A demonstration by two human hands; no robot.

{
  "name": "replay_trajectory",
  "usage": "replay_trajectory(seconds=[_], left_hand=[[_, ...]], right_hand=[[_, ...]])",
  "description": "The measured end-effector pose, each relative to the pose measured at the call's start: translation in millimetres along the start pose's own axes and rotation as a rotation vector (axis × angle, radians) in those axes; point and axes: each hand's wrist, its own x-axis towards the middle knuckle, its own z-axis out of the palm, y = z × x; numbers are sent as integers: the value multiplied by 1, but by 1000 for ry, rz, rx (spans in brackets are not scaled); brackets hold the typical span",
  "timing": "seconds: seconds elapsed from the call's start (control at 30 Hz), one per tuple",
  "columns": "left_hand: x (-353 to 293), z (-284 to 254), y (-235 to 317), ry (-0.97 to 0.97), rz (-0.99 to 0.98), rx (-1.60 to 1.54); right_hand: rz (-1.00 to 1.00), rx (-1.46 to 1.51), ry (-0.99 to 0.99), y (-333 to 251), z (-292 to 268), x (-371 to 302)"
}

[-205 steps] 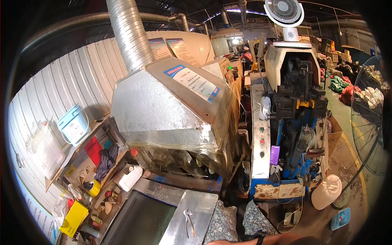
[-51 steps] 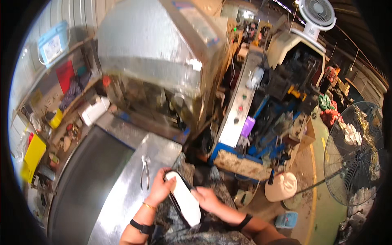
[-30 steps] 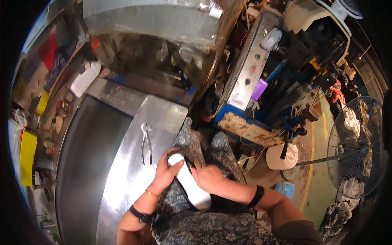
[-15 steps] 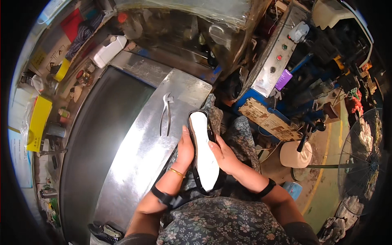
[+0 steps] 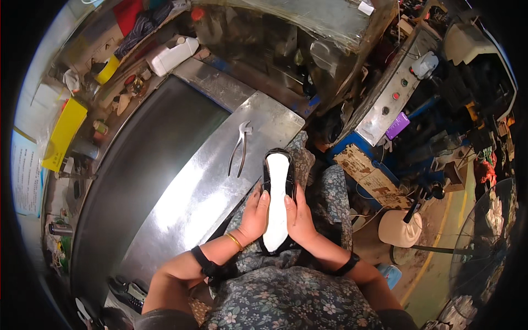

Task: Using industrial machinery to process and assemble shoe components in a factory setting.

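A black shoe (image 5: 267, 179) lies bottom up over my lap, its long white insole board (image 5: 276, 206) facing me. The narrow pointed end is toward my body and the rounded end faces away. My left hand (image 5: 254, 215) grips the left side with the thumb along the board's edge. On the opposite side my right hand (image 5: 300, 219) is closed round the shoe, its thumb at the white edge. Fingers under the shoe are hidden. Lasting pincers (image 5: 240, 149) rest on the metal table (image 5: 192, 190) left of the shoe, touched by neither hand.
Beyond the table's left side curves a dark conveyor belt (image 5: 137, 159). A white jug (image 5: 173, 55) stands past its far end. At right are a machine control panel (image 5: 393, 99), a cream plastic container (image 5: 400, 228) and a fan (image 5: 478, 242). Another black shoe (image 5: 127, 292) sits near my left elbow.
My left hand has shifted down to the shoe's side and grips it. The right hand has slid slightly nearer me. The shoe is turned straighter, and the whole view has swung a little.
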Motion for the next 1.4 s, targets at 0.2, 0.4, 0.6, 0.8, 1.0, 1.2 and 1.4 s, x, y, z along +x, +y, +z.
replay_trajectory(seconds=[0.2,0.4,0.6,0.8,1.0,1.2,1.4], left_hand=[[78,-14,44,-6,-519,-751],[118,6,59,54,-15,25],[119,9,34,-144,-98,-391],[91,-51,10,128,-524,-1129],[63,-51,14,173,-289,-1282],[15,-20,51,-240,235,-130],[-3,2,16,-331,693,404]], right_hand=[[576,-27,-89,1,-42,68],[-46,-428,65,-1,-28,128],[-188,-793,193,-6,-26,115],[94,-76,-210,-48,-15,39],[-34,-122,-397,-37,-27,12],[206,225,-32,-84,-197,-9],[-186,-482,738,-115,-375,11]])
